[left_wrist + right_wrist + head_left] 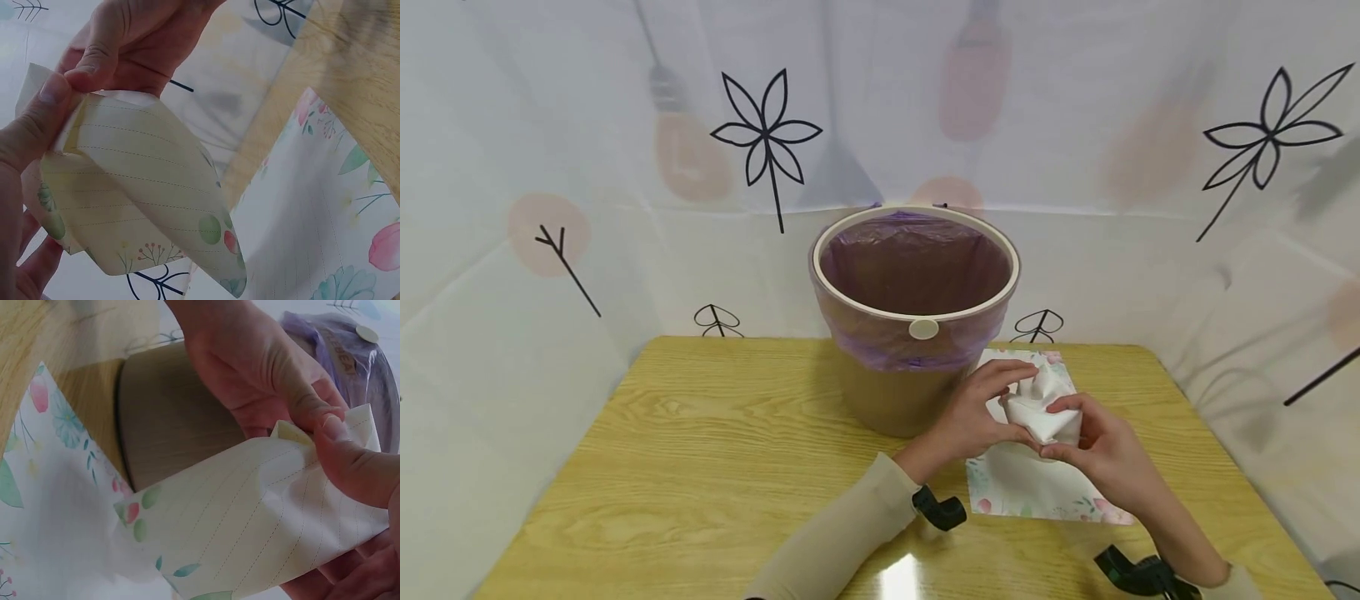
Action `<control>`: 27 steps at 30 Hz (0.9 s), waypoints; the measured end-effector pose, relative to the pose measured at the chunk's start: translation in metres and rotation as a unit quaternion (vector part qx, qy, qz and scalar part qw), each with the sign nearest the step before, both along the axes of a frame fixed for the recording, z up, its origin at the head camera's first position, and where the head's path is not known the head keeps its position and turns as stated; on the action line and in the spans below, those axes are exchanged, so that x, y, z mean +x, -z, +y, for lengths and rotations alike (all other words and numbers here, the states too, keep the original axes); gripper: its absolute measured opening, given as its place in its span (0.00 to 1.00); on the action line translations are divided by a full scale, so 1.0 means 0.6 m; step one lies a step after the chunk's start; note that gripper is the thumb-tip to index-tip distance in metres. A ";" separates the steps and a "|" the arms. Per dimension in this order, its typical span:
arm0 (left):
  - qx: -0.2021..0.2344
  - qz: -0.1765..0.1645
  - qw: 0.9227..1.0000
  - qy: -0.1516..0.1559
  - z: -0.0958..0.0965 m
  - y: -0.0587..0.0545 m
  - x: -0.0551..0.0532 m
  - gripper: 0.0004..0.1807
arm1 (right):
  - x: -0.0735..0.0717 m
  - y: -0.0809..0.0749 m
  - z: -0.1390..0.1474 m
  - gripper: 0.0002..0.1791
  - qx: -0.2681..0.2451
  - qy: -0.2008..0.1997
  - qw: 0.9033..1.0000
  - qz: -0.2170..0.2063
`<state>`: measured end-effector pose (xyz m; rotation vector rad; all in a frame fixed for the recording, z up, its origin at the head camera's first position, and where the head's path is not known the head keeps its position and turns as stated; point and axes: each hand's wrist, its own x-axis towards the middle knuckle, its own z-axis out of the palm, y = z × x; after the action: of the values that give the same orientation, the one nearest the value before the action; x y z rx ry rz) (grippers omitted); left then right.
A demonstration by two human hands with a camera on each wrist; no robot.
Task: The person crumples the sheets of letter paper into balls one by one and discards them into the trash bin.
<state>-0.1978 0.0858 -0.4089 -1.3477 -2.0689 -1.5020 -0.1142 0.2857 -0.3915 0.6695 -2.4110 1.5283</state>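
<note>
Both hands hold a partly crumpled sheet of floral lined paper [1043, 412] above the right side of the table. My left hand [981, 408] pinches its near edge with the thumb, its fingers spread round the far side. From the right, my right hand [1108, 450] grips the same sheet, thumb close to the left thumb. In the left wrist view the crumpled sheet [137, 181] shows dashed lines and printed leaves. A second floral sheet [1037, 492] lies flat on the table under the hands. Some fingertips are hidden behind the paper.
A beige trash bin [880, 392] with a pale rim [823, 267] and a purple liner bag [880, 342] stands at the back middle, just left of the hands. The wooden table [700, 450] meets a patterned cloth backdrop [610, 100].
</note>
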 end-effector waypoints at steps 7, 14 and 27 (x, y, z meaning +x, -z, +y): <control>-0.051 -0.011 0.999 -0.001 -0.003 -0.006 0.002 0.53 | 0.001 -0.004 0.001 0.22 0.025 0.003 1.000 0.003; -0.071 -0.046 0.996 0.000 -0.002 -0.011 0.002 0.52 | 0.003 -0.006 -0.002 0.21 0.036 0.011 0.999 0.002; -0.026 -0.059 0.998 -0.018 0.004 -0.011 0.004 0.33 | 0.001 -0.002 0.000 0.41 0.046 0.042 0.998 0.026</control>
<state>-0.1955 0.0881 -0.4024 -1.2613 -2.2064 -1.5563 -0.1136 0.2857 -0.3902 0.6093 -2.4505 1.3585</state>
